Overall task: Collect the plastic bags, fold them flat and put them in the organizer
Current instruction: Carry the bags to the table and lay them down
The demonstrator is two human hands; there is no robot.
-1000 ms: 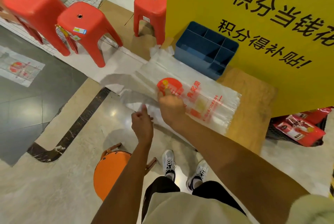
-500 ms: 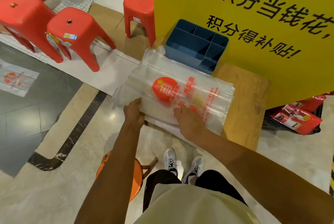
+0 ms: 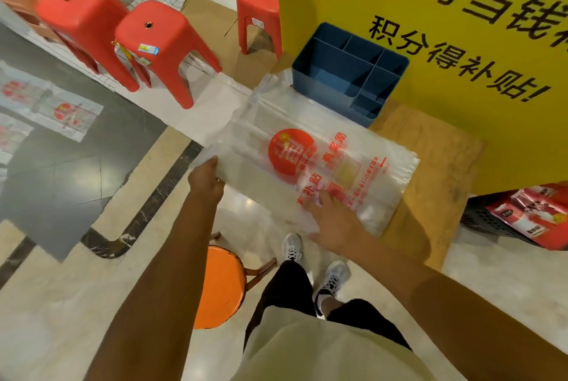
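Note:
A clear plastic bag (image 3: pixel 307 147) with a red round logo and red print lies spread flat on a wooden table (image 3: pixel 430 165). My left hand (image 3: pixel 206 179) grips the bag's near left edge, which hangs off the table. My right hand (image 3: pixel 335 221) rests flat on the bag's near right part with fingers spread. A blue organizer (image 3: pixel 310 73) with several compartments stands on the table just behind the bag. More printed plastic bags (image 3: pixel 52 104) lie on the dark floor at far left.
Three red plastic stools (image 3: pixel 159 46) stand on the floor to the back left. An orange round stool (image 3: pixel 221 285) sits right in front of my legs. A big yellow sign (image 3: pixel 430 42) rises behind the table. Red packets (image 3: pixel 534 214) fill a dark basket at right.
The bag's loose left part has been laid over and the bag now lies flat. My right hand slid from the logo toward the near right edge. My left hand moved up to the left edge.

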